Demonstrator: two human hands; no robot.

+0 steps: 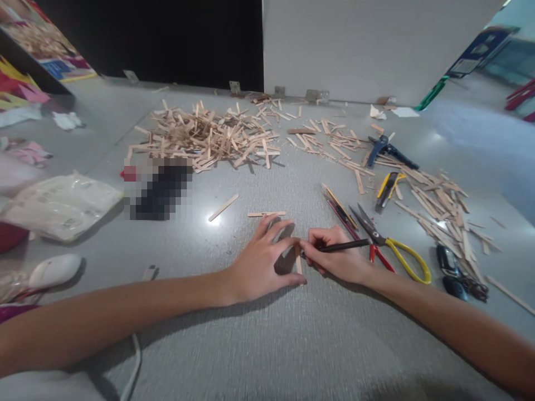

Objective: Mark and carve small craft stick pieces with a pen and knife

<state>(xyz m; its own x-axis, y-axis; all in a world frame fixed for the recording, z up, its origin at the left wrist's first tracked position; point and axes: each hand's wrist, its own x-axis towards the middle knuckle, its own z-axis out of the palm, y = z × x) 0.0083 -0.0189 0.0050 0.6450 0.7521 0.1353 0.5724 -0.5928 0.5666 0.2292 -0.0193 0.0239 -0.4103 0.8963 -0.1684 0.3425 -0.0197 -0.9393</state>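
My right hand (334,253) is closed around a black pencil or pen (349,245), its tip down at a wooden craft stick (298,263). That stick lies upright in view on the table, with the thumb and index finger of my left hand (261,259) at its two ends. The other left fingers are spread and bent. Just beyond them a second craft stick (253,214) lies crosswise, and a third stick (223,208) rests slantwise farther left. The pencil's tip is partly hidden by my fingers.
Behind lies a big heap of craft sticks (209,136). On the right are pencils (340,206), yellow-and-red-handled scissors (378,239), a yellow cutter (388,189), a blue-handled tool (378,150) and more sticks (443,206). Left are a plastic bag (67,203) and a white mouse (56,271).
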